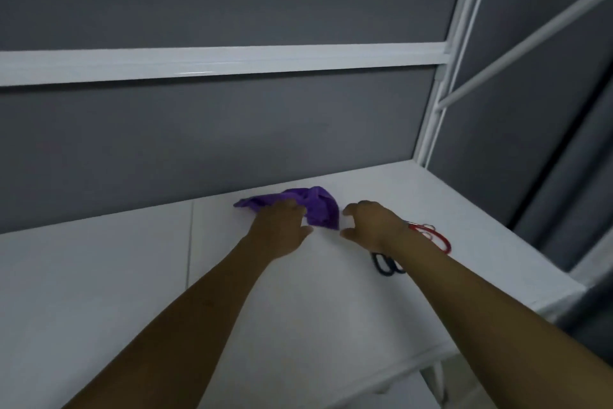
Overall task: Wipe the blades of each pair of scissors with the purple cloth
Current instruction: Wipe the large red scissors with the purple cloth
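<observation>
A crumpled purple cloth [318,208] lies on the white table [132,276] near the grey back wall. My left hand [282,226] lies over the cloth's left part, its fingers on the fabric. My right hand [371,223] hovers just right of the cloth with fingers loosely curled and nothing in it. Red-handled scissors [431,236] lie on the table behind my right wrist, partly hidden. Dark-handled scissors [384,264] lie nearer me, their blades hidden under my right forearm.
A white shelf rail [215,63] runs across the grey wall above the table. A white frame post [434,116] stands at the table's back right corner. The table's right edge [517,236] drops off beside the scissors.
</observation>
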